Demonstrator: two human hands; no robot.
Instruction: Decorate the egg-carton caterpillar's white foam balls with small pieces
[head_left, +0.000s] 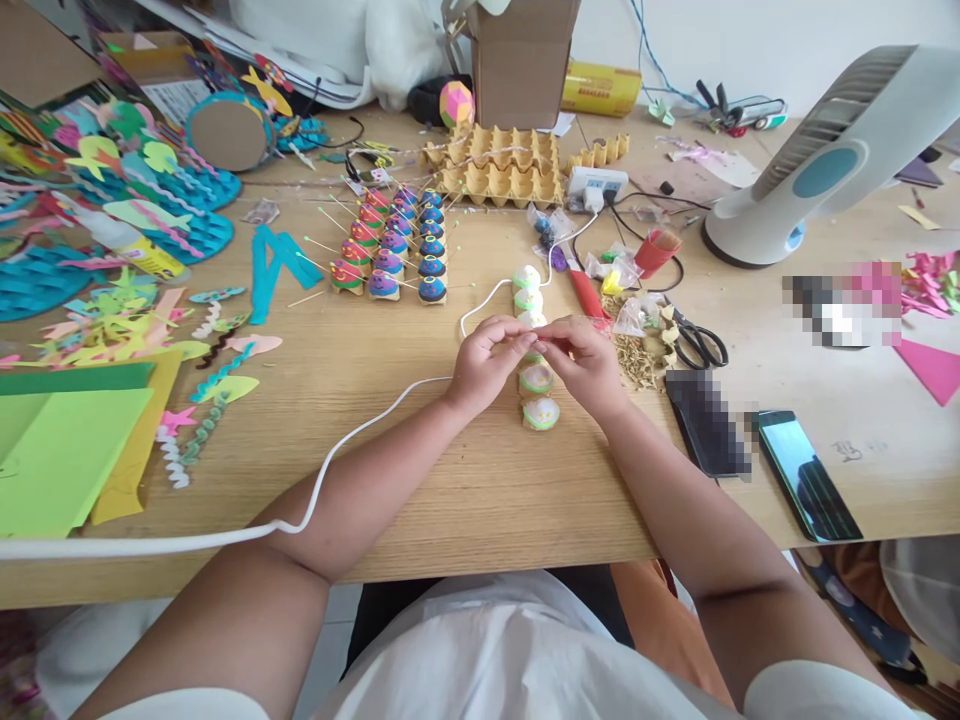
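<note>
Meeting above partly hidden cups (537, 379), left hand (489, 366) and right hand (586, 366) obscure whether anything is gripped.

Bright, soft light; reflected glare on phone screen (808, 475); faint shadows; wide-angle stretch at edges; pixelated patches right

A long wood-grain table (405, 500) is filling the greater part of the view. Behind it, a plain white wall (750, 45) is rising. Below the front edge, a pale tiled floor (341, 603) is showing, and soft light is falling everywhere.
</note>
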